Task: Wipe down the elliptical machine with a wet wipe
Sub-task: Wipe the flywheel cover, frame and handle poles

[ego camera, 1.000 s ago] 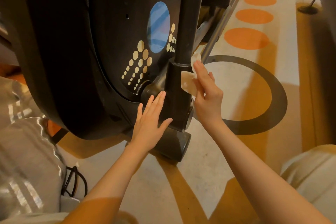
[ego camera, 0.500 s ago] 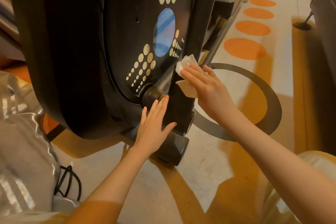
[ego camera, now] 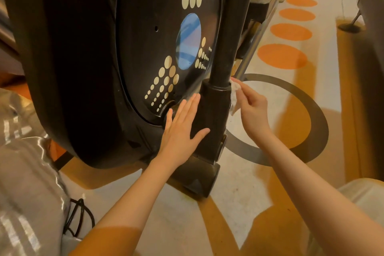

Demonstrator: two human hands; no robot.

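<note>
Elliptical machine point(ego camera: 87, 58) top beyond frame edge; wet wipe point(ego camera: 234, 95) mostly behind fingers point(ego camera: 242, 87).

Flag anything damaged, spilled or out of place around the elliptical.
Nothing stands out. The elliptical shows no visible damage, the right hand holds the wipe against the post, and the left hand rests flat on the base. No spill shows on the floor.

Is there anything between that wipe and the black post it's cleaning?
Nothing visible. The right hand presses the wet wipe straight against the post; the left hand rests flat on the other side.
</note>
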